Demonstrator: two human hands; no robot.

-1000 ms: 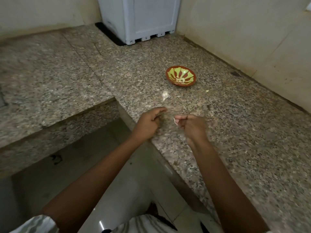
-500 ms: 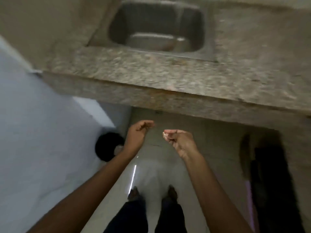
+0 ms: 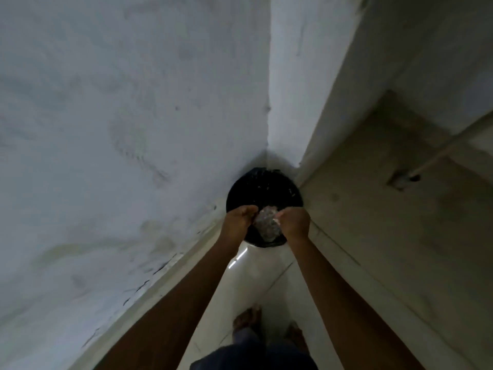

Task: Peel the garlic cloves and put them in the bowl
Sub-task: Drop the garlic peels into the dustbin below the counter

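Nearest the camera, two bare feet [image 3: 246, 320] stand on the pale tiled floor [image 3: 262, 279], toes towards a corner, and both forearms reach forward and down from there. The left hand [image 3: 238, 218] and right hand [image 3: 295, 222] hang side by side, close but not touching, directly above the near half of a black bin [image 3: 266, 186]. The left hand's fingers are curled inward, and whether they hold anything cannot be told. The right hand's fingertips pinch a small pale piece [image 3: 277, 222], probably a garlic clove or its skin; it is too small to read its long axis. Between the hands, lower down, a crumpled grey wad [image 3: 268, 227] lies in the bin. Anything let go would likely fall straight down into it, with neither hand nearer. No bowl is in view, so a peeled clove must be carried elsewhere. Beyond the bin, two whitish walls [image 3: 133, 116] meet.
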